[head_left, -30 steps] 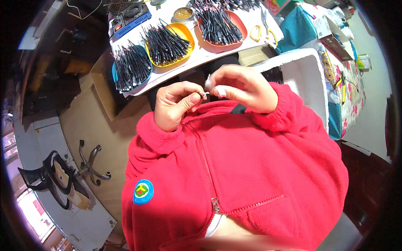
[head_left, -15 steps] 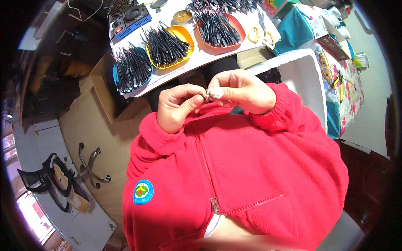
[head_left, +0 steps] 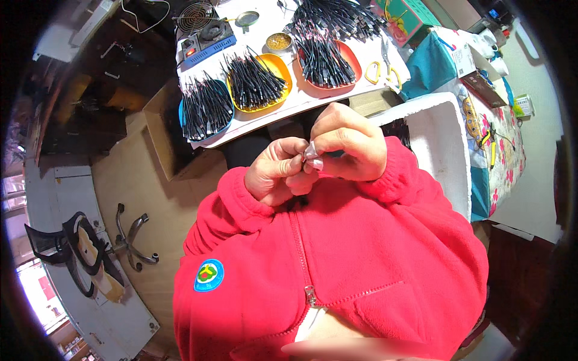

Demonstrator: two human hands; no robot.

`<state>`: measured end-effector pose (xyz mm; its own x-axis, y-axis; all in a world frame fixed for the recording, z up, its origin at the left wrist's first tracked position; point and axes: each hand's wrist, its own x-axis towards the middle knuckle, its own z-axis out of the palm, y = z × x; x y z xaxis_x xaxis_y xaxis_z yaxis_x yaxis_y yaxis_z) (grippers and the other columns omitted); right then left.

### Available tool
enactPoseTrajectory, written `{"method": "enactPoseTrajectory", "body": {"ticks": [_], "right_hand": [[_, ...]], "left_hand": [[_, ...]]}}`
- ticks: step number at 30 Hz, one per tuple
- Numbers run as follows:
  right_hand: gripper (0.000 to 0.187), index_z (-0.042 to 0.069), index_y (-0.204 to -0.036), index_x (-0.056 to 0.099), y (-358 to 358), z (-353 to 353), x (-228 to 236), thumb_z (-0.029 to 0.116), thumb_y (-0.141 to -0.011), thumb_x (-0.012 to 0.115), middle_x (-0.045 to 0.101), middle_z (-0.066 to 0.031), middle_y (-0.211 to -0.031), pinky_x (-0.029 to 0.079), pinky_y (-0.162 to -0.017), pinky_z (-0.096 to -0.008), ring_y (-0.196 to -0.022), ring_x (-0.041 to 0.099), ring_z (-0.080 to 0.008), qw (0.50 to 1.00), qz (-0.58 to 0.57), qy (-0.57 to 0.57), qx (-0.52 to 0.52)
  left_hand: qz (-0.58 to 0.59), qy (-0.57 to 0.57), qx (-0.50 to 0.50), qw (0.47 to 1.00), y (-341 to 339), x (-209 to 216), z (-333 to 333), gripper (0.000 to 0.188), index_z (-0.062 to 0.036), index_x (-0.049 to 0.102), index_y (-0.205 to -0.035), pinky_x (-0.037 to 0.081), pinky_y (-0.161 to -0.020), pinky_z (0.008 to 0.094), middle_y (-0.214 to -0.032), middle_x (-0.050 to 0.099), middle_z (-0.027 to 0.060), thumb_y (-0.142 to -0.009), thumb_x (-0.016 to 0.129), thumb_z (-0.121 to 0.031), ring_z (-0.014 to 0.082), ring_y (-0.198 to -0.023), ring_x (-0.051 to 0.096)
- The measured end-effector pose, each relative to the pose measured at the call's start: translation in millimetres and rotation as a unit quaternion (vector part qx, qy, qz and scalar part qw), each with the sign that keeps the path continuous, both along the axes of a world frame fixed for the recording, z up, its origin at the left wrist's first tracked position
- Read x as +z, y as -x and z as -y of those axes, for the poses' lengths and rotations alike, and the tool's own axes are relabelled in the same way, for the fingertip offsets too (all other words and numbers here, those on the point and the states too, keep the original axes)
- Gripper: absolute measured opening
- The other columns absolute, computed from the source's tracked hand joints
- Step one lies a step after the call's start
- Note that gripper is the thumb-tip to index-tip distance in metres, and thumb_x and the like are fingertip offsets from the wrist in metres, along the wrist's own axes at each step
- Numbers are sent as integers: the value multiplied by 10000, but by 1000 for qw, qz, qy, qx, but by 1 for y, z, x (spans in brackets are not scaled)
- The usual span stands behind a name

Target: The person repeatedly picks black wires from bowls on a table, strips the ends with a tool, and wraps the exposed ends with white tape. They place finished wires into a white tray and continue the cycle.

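In front of the chest my two hands meet fingertip to fingertip. My left hand (head_left: 278, 173) is closed in a pinch, thumb against forefinger, at a small thing mostly hidden by the fingers. My right hand (head_left: 350, 143) is also closed, its fingertips pressed to the same spot from the other side. A whitish wrapping (head_left: 312, 157) shows at the right fingertips; whether it is worn on them or held I cannot tell. Beyond the hands, bundles of short black cables lie in a blue tray (head_left: 180, 114), a yellow tray (head_left: 286, 73) and a red tray (head_left: 354, 60).
On the white table stand a small blue-sided heater (head_left: 209, 51) and a round tin (head_left: 279, 42) of amber grains. Yellow-handled scissors (head_left: 385, 73) lie at its right. A white foam box (head_left: 442, 129) is close to my right arm; a cardboard box (head_left: 162, 135) stands left.
My hands sit slightly lower and further right in the picture, and the right fingers have curled more over the pinch. The whole view has shifted, with the table lower and to the right.
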<state>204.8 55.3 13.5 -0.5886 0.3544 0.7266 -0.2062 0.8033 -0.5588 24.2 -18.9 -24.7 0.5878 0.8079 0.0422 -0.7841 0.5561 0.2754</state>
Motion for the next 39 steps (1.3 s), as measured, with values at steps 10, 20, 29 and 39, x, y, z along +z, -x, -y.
{"method": "enactPoseTrajectory", "body": {"ticks": [10, 20, 29, 39], "right_hand": [[147, -4, -1024, 567, 10, 18, -25, 63, -896, 594, 532, -74, -965, 439, -743, -241, -818, 506, -115, 858, -115, 483, 130], [94, -6, -888, 591, 6, -5, -37, -55, -815, 622, 581, -97, -877, 458, -717, -281, -812, 555, -174, 963, -62, 262, 27], [102, -13, -893, 603, 4, -31, -47, 12, -822, 671, 606, -71, -862, 464, -682, -261, -774, 579, -149, 951, -55, 303, 13], [249, -15, -1116, 563, 2, -69, -67, 58, -885, 622, 580, -64, -985, 449, -787, -249, -890, 559, -117, 884, -162, 439, -15]], "left_hand": [[-479, -241, 265, 801, 14, 27, 14, 156, 30, 679, -1024, 409, -540, 183, -809, 646, 39, -881, 637, -18, 49, -608, 520], [-491, -176, 241, 818, 12, 23, -3, 151, 48, 679, -994, 381, -517, 194, -754, 648, 63, -868, 652, -30, 65, -573, 498], [-478, -126, 211, 843, 8, 16, -33, 168, 59, 673, -1014, 396, -520, 200, -724, 629, 58, -870, 633, -17, 77, -571, 501], [-658, -234, 271, 662, 26, 64, -101, 140, 36, 680, -991, 457, -624, 212, -806, 662, 42, -885, 615, -27, 64, -675, 567]]}}
